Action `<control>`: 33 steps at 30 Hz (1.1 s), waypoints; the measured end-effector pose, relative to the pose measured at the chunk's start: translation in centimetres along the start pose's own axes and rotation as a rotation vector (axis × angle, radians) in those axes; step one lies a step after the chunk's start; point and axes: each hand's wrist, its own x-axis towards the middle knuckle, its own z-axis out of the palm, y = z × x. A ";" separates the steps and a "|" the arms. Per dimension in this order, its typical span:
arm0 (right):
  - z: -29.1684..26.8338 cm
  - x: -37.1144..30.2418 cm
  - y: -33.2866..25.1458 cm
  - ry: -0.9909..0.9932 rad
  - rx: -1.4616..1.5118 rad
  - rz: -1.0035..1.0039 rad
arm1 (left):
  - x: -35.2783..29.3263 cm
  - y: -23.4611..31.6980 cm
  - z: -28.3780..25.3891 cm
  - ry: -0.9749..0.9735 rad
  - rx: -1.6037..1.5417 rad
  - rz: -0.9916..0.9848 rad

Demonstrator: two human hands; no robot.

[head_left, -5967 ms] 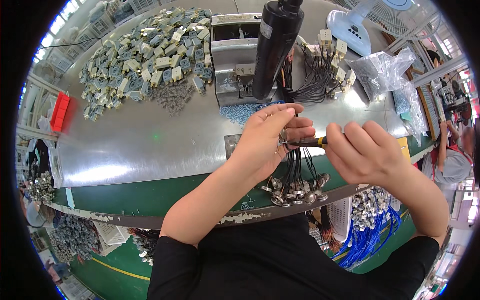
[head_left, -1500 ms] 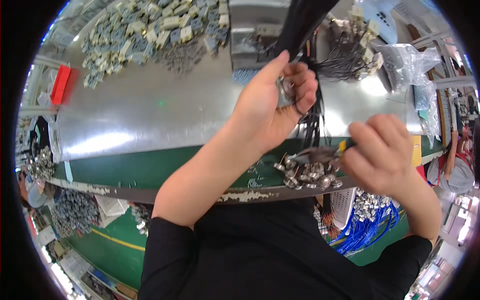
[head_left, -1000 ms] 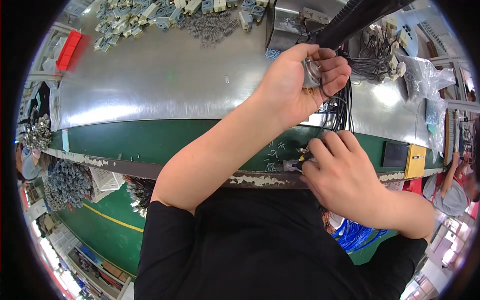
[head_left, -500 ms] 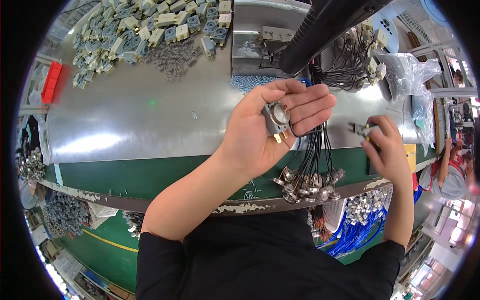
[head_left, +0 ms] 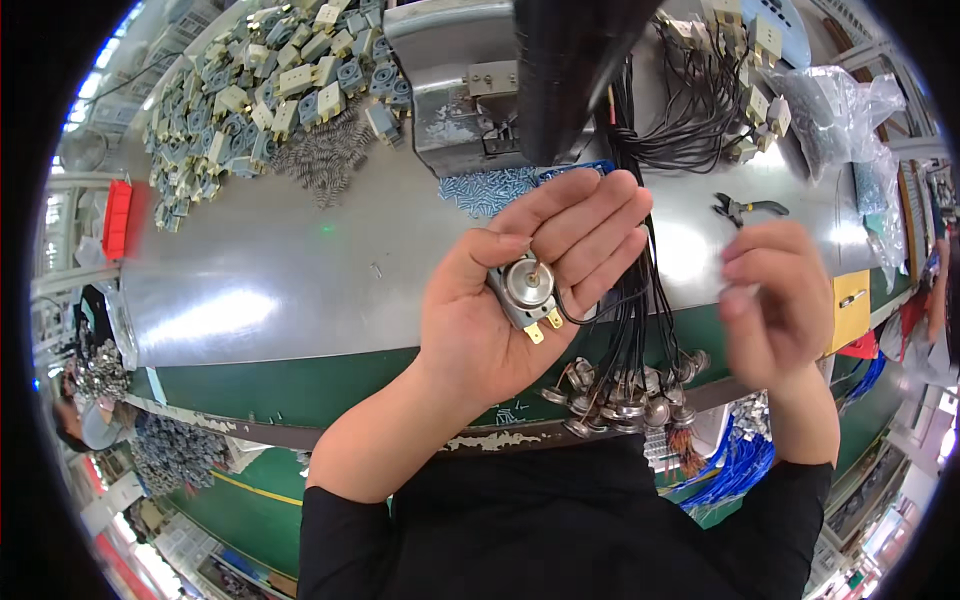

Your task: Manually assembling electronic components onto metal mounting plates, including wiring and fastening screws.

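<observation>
The left hand [head_left: 475, 325] holds a metal-capped part [head_left: 528, 284] under its thumb on the upturned palm, underside hidden. The right hand [head_left: 778, 300] is blurred, fingers curled; I can't tell if it grips anything. Beyond lie pliers [head_left: 752, 207]; a black tube [head_left: 570, 80], cut off above, partly blocks a metal fixture [head_left: 440, 60].

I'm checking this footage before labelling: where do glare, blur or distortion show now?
Head view: bright glare at the left of the metal tabletop, another patch at right; right hand motion-blurred, left hand and its round metal part sharper; the bench's front edge bows, apparently from the fisheye; black fills the corners.
</observation>
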 end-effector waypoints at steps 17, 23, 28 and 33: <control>4.9 5.2 -2.8 -0.217 0.270 0.270 | 0.2 0.2 1.8 0.274 0.061 -0.018; 4.5 5.4 -2.8 -0.267 0.414 0.448 | 0.4 -0.2 1.9 0.296 0.265 -0.018; 3.7 6.1 -2.8 -0.372 0.499 0.578 | 0.5 -0.1 2.2 0.278 0.399 -0.034; 3.7 6.2 -3.0 -0.385 0.577 0.750 | 0.7 0.0 2.5 0.307 0.341 -0.037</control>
